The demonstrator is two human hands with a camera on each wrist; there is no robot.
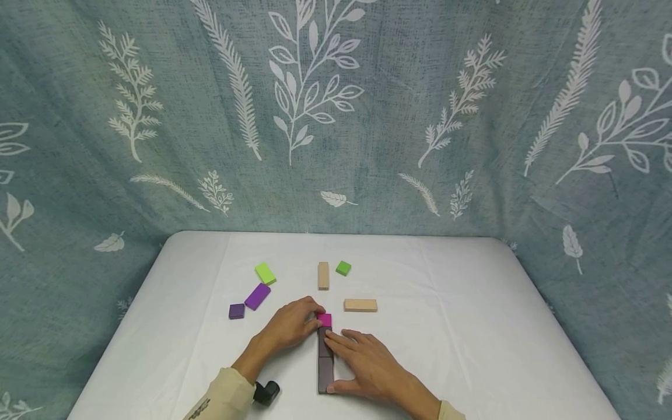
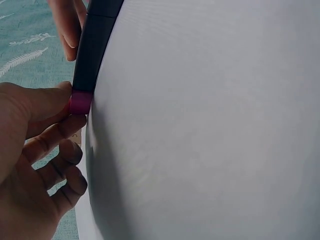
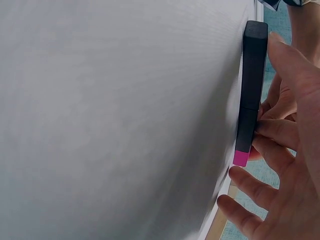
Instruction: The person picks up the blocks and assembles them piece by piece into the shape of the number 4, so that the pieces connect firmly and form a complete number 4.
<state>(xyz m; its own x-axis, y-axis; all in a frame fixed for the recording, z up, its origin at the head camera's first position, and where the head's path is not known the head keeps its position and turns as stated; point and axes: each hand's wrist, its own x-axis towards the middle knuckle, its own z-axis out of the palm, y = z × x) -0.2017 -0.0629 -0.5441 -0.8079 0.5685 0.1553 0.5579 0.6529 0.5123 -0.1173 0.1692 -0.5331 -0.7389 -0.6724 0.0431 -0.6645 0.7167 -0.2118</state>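
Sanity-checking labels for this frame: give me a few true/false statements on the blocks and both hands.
1. The left hand pinches the pink block. True.
2. The pink block sits at the far end of the dark block row. True.
3. The right hand is lifted clear of the table. False: it rests along the right side of the dark row, fingers against it.
4. Both tan blocks are stacked on each other. False: one tan block and the other tan block lie apart, flat on the table.
5. Two purple blocks lie left of the hands. True: the larger purple block and the small dark purple block.
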